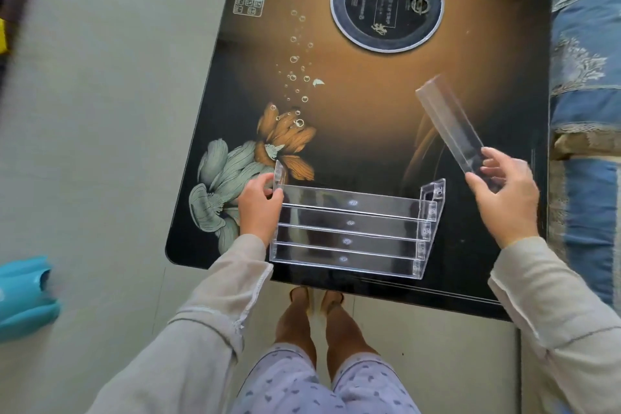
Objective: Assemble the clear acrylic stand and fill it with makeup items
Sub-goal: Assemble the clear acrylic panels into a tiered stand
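At the desk's near edge sits the clear acrylic stand, tiers running left to right, the left hand gripping its left side panel. Just right of it, the right hand pinches a loose strip that slants away up-left and probably needs turning crosswise. Desk print is too small to read.

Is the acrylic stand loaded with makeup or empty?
Empty: the acrylic stand shows only table through four clear tiers; right hand holds a loose tier.

— What is the person wearing?
— I'm seeing a loose beige left sleeve and right sleeve, the left cuff fraying. The left hand and right hand are going bare.
— And below?
— Pale lilac shorts, showing small dark specks.
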`<state>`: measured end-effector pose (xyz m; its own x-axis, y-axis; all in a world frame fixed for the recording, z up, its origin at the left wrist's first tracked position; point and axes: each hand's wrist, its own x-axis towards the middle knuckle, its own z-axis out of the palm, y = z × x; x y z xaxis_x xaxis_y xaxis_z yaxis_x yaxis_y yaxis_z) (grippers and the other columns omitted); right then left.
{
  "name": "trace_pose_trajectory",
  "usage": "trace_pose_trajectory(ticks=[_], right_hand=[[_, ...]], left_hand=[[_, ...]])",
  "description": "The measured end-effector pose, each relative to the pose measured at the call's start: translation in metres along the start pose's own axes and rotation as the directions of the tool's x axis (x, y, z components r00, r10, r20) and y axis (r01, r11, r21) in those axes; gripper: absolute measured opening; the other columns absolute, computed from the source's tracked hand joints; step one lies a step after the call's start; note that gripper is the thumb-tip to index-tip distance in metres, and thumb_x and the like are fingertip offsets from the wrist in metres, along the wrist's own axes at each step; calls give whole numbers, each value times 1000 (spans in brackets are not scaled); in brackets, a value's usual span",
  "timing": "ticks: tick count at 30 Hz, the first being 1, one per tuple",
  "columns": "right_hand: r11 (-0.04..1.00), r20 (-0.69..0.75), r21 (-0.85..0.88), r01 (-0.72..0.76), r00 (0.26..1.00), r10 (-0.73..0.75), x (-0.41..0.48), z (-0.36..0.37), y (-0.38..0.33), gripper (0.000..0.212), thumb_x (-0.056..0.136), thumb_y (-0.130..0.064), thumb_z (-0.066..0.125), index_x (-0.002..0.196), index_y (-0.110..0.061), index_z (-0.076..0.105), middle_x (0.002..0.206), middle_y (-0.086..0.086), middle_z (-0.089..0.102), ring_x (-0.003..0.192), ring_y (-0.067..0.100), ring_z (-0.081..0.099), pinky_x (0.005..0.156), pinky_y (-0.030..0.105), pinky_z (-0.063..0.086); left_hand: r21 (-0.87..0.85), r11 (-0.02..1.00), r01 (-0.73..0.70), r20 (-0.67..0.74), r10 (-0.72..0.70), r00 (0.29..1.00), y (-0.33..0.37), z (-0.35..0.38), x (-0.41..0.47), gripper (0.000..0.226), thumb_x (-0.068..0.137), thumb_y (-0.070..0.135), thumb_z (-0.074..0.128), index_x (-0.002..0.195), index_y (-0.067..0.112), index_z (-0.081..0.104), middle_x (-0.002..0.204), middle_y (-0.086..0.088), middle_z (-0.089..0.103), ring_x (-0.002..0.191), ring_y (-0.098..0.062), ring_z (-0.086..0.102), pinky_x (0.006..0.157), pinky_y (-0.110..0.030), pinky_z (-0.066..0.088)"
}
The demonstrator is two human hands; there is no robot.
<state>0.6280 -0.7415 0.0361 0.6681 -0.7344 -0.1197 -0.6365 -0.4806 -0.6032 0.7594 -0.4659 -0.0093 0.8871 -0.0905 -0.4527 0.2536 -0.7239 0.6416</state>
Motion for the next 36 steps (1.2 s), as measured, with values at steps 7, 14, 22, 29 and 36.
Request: trace_pose_trajectory(ticks=[7,14,22,29,36], right_hand=[[911,322,-113,397,882,-345,-22,43,-67,46,79,-6,68,123,-9,58,107,17,58,99,32,55,92,39,42],[884,469,-214,416,837,-281,-29,89,-67,45,86,-9,60,130,-12,52,118,14,55,105,31,52,95,35,39],[836,467,-249,489,817,-339,-21,88,-68,45,82,-6,64,126,-9,56,112,18,58,101,34,54,92,41,42],[840,477,-265,473,822,-312,-20,84,-66,46,86,-9,61,130,-12,52,118,15,56,106,32,52,95,37,38],[826,495,-278,490,810,-314,-22,85,-63,45,85,-9,61,130,-11,52,118,16,56,106,32,52,95,37,37]], left_hand=[[-98,995,28,10,-27,1000,10,-3,4,34,94,9,42,126,7,54,123,-12,62,113,-24,56,100,-41,47],[-233,971,52,-12,-56,998,4,-3,6,34,95,6,36,122,5,58,118,-10,63,99,-10,51,86,-23,41],[-234,971,45,-23,-52,998,3,-3,11,35,95,7,37,123,6,58,122,-11,63,104,-13,53,92,-25,43],[-223,975,10,-59,-24,998,4,-2,12,32,97,18,40,111,4,65,108,-13,69,93,-17,58,82,-26,45],[-240,971,8,-58,-22,998,5,-2,10,28,93,15,49,115,5,64,110,-13,69,97,-17,59,93,-35,49]])
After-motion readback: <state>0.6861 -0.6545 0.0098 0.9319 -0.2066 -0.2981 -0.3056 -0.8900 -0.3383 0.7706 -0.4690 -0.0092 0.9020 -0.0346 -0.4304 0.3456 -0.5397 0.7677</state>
